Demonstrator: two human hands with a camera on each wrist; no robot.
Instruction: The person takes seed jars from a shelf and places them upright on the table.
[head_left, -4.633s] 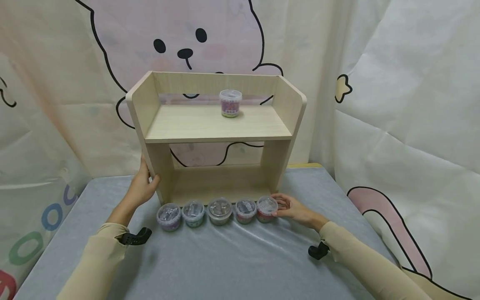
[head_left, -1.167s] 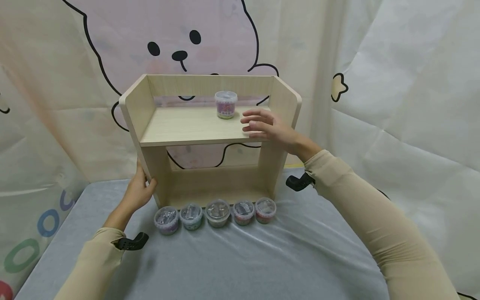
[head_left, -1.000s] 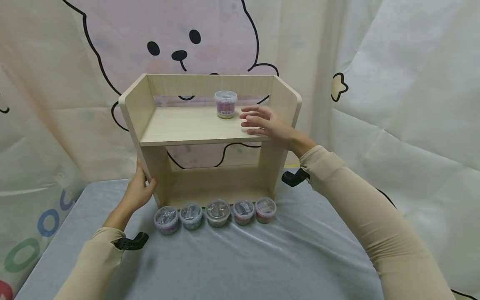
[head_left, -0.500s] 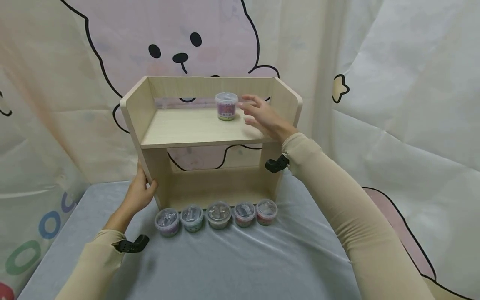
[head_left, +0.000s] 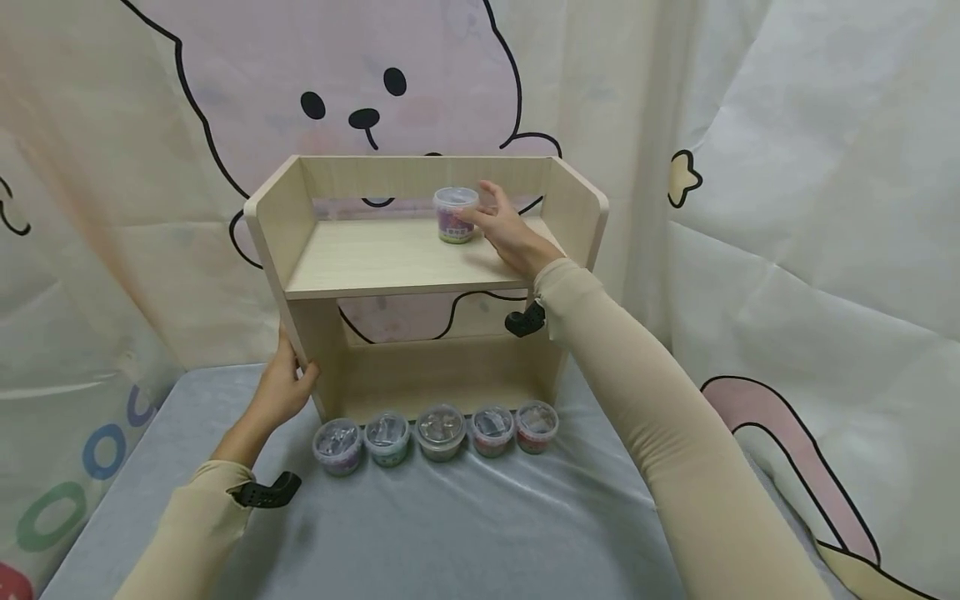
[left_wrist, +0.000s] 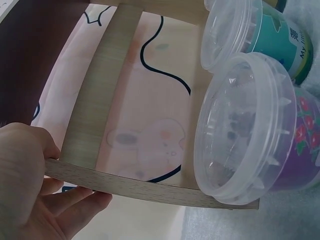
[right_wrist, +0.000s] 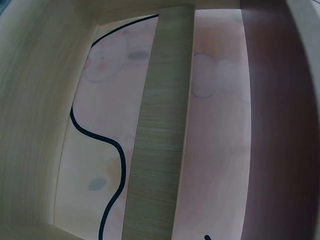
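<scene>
A two-tier light wood shelf [head_left: 420,292] stands on the table. My left hand [head_left: 281,383] grips the edge of its left side panel; in the left wrist view, the thumb lies on one side of the edge and the fingers [left_wrist: 80,210] on the other. On the upper tier stands a small clear-lidded plastic tub [head_left: 450,223], pink and purple. My right hand [head_left: 510,233] is at that tub's right side, thumb in front of it and fingers extended beside and behind it. The right wrist view shows neither hand nor tub, only the shelf's inside.
Several lidded tubs stand in a row along the shelf's front foot, from a purple tub [head_left: 337,447] to a red tub [head_left: 537,427]. A blue-grey cloth [head_left: 450,533] covers the table. Printed curtains [head_left: 615,100] hang close behind and at both sides.
My right hand has left the rightmost front tub, risen to the upper tier and moved left to the tub there. My left hand has stayed on the side panel.
</scene>
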